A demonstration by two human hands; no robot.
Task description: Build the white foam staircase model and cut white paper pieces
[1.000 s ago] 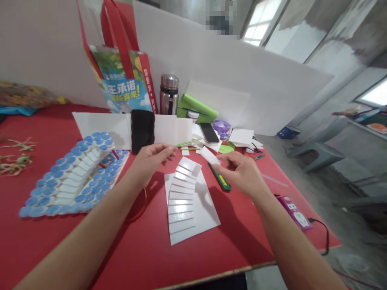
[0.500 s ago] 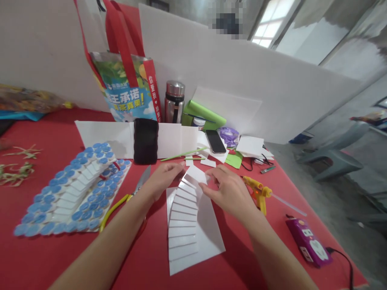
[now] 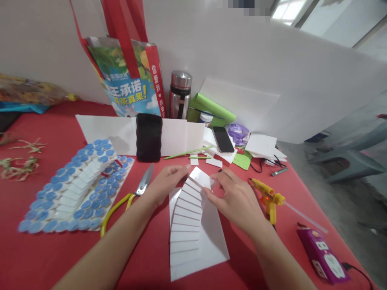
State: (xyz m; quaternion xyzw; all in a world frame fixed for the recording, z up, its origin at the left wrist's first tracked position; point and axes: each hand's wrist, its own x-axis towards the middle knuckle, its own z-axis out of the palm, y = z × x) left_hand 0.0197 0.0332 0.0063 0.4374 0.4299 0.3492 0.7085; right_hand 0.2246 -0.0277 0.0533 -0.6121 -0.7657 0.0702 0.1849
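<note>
A curved run of overlapping white card steps rises from a white base sheet in front of me. My left hand is at the left of its top end, thumb and fingers drawn together at the edge of the top step. From the right, my right hand has its thumb and forefinger on the other side of that top step, pinching its edge. Yellow-handled scissors lie beyond my left forearm. Beside my right hand rests a yellow glue gun with a clear glue stick in its back.
At left stands a model covered in blue discs, with similar white steps. Behind are a black case, a steel flask, a printed bag and a phone. A purple box with a cable sits right.
The view has tilted down slightly, so things sit a little differently in frame. Both hands stay at the top of the steps, with little visible movement.
</note>
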